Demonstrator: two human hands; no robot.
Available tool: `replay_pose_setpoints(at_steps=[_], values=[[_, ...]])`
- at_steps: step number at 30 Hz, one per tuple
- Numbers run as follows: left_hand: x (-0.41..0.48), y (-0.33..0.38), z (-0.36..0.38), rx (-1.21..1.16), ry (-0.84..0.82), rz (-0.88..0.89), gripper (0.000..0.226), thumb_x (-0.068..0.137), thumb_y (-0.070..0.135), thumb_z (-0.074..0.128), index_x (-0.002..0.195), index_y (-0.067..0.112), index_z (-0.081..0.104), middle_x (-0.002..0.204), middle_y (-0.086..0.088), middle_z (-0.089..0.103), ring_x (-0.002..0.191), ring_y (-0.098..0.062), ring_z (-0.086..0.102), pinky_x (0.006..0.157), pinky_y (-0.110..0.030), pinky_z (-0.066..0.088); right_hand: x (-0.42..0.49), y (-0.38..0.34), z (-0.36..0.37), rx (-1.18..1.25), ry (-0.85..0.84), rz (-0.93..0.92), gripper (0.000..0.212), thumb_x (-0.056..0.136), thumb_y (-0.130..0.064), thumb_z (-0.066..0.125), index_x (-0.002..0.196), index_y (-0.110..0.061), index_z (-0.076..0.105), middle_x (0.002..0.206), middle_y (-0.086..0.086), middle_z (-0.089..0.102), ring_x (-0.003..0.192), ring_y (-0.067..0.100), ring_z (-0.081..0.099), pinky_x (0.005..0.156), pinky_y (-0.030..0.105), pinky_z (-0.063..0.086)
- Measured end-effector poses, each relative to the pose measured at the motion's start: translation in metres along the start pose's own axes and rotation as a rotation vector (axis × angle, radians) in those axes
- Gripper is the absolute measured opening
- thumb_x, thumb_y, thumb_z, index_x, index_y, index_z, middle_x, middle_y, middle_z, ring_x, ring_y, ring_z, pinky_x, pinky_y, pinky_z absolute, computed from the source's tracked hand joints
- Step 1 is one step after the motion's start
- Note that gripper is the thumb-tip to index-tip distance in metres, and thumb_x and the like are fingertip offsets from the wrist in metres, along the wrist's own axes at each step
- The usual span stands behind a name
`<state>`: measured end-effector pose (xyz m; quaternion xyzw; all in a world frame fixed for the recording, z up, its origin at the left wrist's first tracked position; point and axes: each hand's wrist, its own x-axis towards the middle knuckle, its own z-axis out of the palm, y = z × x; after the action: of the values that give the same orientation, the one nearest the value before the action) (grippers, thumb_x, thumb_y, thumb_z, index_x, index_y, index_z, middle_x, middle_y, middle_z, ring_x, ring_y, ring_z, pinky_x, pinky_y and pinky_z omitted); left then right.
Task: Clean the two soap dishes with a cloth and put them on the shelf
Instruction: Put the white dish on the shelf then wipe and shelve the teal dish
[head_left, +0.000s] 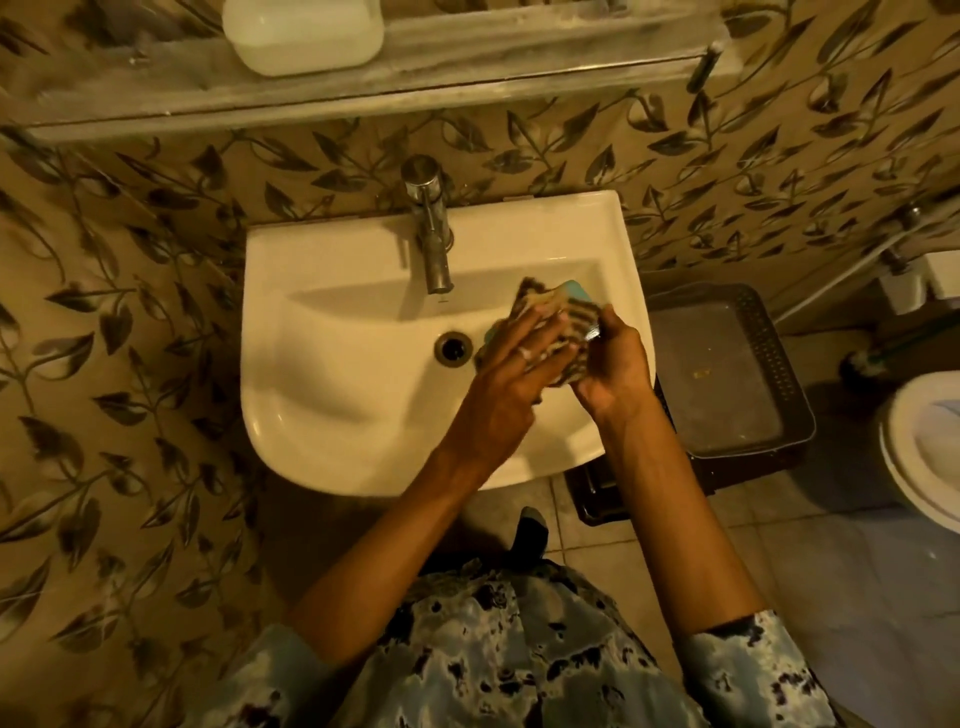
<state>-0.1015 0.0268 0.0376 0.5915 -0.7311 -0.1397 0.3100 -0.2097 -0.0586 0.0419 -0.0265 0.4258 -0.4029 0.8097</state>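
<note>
Nearest the camera, mottled blue-and-dark sleeves (753, 670) ended at bare forearms that reached out over the rounded front rim of a glossy white ceramic sink (332, 395). Above the right half of its basin, the left hand (514, 364) lay with fairly straight fingers pressed flat on a striped dark-and-pale cloth (569, 325). The right hand (621, 364), just beside it, curled its fingers round the edge of a teal soap dish (575, 291), which the cloth mostly wrapped. The left half of the basin lay open around a dark ringed drain (453, 349). A dark plastic basket (727, 374) with a perforated rim crowded the sink's right edge. Farther back, a dull metal tap (431, 228) stood on the rear ledge. Above the leaf-patterned wall tiles (130, 312), a streaked grey shelf (467, 78) carried a white rounded container (304, 34) towards its left end.
</note>
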Motion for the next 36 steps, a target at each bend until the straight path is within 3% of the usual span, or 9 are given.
replay_pose_setpoints(at_steps=[5, 8, 10, 14, 18, 22, 27, 32, 36], values=[[-0.033, -0.028, 0.003, -0.207, 0.079, -0.445, 0.062, 0.077, -0.023, 0.049, 0.128, 0.01, 0.059, 0.14, -0.014, 0.052, 0.132, -0.031, 0.047, 0.11, -0.028, 0.038, 0.0, -0.003, -0.013, 0.17, 0.137, -0.044, 0.037, 0.103, -0.025, 0.032, 0.115, 0.0, 0.056, 0.102, 0.017, 0.062, 0.09, 0.026, 0.061, 0.09, 0.036, 0.049], [-0.024, -0.035, -0.008, -0.576, 0.242, -0.926, 0.045, 0.089, -0.01, 0.047, 0.126, 0.011, 0.061, 0.121, -0.02, 0.065, 0.108, -0.034, 0.063, 0.094, -0.041, 0.053, -0.002, -0.002, -0.021, 0.223, 0.122, -0.028, 0.03, 0.101, -0.025, 0.038, 0.109, -0.004, 0.058, 0.103, 0.014, 0.064, 0.091, 0.024, 0.063, 0.07, 0.031, 0.058], [-0.017, -0.033, -0.018, -0.737, 0.389, -1.07, 0.039, 0.093, -0.003, 0.045, 0.122, 0.016, 0.063, 0.109, -0.005, 0.071, 0.098, -0.022, 0.068, 0.083, -0.032, 0.056, -0.002, 0.002, -0.019, 0.204, 0.09, -0.059, 0.031, 0.098, -0.025, 0.045, 0.12, -0.006, 0.056, 0.107, 0.015, 0.064, 0.096, 0.025, 0.064, 0.068, 0.031, 0.059], [0.002, 0.016, -0.023, -0.814, 0.401, -1.011, 0.032, 0.098, 0.01, 0.044, 0.11, 0.033, 0.061, 0.093, 0.016, 0.07, 0.086, -0.004, 0.067, 0.061, -0.011, 0.051, -0.007, 0.025, -0.002, 0.119, -0.082, -0.122, 0.068, 0.082, -0.036, 0.056, 0.14, -0.004, 0.041, 0.141, 0.022, 0.047, 0.134, 0.035, 0.043, 0.113, 0.046, 0.035], [0.017, 0.055, -0.008, -0.725, 0.332, -0.947, 0.052, 0.098, 0.01, 0.041, 0.147, 0.024, 0.03, 0.148, -0.003, 0.043, 0.132, -0.017, 0.045, 0.106, -0.035, 0.045, -0.006, 0.053, 0.003, 0.009, -0.069, -0.073, 0.068, 0.093, -0.05, 0.043, 0.144, -0.006, 0.038, 0.147, 0.023, 0.042, 0.136, 0.037, 0.041, 0.116, 0.051, 0.028], [0.025, 0.035, -0.012, -0.72, 0.457, -1.076, 0.053, 0.093, -0.002, 0.038, 0.144, 0.014, 0.037, 0.144, -0.01, 0.046, 0.132, -0.023, 0.045, 0.109, -0.04, 0.042, -0.003, 0.061, 0.002, 0.02, -0.016, -0.122, 0.063, 0.099, -0.047, 0.034, 0.144, -0.004, 0.037, 0.147, 0.025, 0.041, 0.137, 0.037, 0.039, 0.116, 0.049, 0.029], [0.033, 0.01, -0.017, -0.722, 0.451, -1.207, 0.033, 0.096, 0.011, 0.04, 0.124, 0.011, 0.057, 0.12, -0.012, 0.063, 0.106, -0.026, 0.062, 0.09, -0.039, 0.053, -0.003, 0.055, -0.006, 0.116, -0.001, -0.201, 0.06, 0.099, -0.045, 0.036, 0.145, -0.007, 0.037, 0.143, 0.02, 0.047, 0.129, 0.031, 0.048, 0.103, 0.041, 0.046], [0.038, -0.015, -0.023, -1.037, 0.378, -1.32, 0.023, 0.093, 0.022, 0.054, 0.077, 0.01, 0.066, 0.066, -0.005, 0.066, 0.048, -0.014, 0.058, 0.048, -0.024, 0.048, -0.001, 0.059, -0.019, 0.099, 0.064, -0.224, 0.061, 0.096, -0.053, 0.039, 0.141, -0.012, 0.044, 0.128, 0.013, 0.06, 0.119, 0.027, 0.056, 0.108, 0.044, 0.042], [0.011, 0.018, 0.0, -0.752, 0.434, -1.135, 0.03, 0.097, 0.017, 0.044, 0.123, 0.015, 0.056, 0.12, -0.008, 0.063, 0.107, -0.02, 0.061, 0.092, -0.038, 0.053, 0.005, 0.058, -0.009, 0.1, 0.199, -0.249, 0.065, 0.093, -0.06, 0.04, 0.134, -0.011, 0.052, 0.133, 0.019, 0.058, 0.123, 0.034, 0.056, 0.108, 0.048, 0.042]])
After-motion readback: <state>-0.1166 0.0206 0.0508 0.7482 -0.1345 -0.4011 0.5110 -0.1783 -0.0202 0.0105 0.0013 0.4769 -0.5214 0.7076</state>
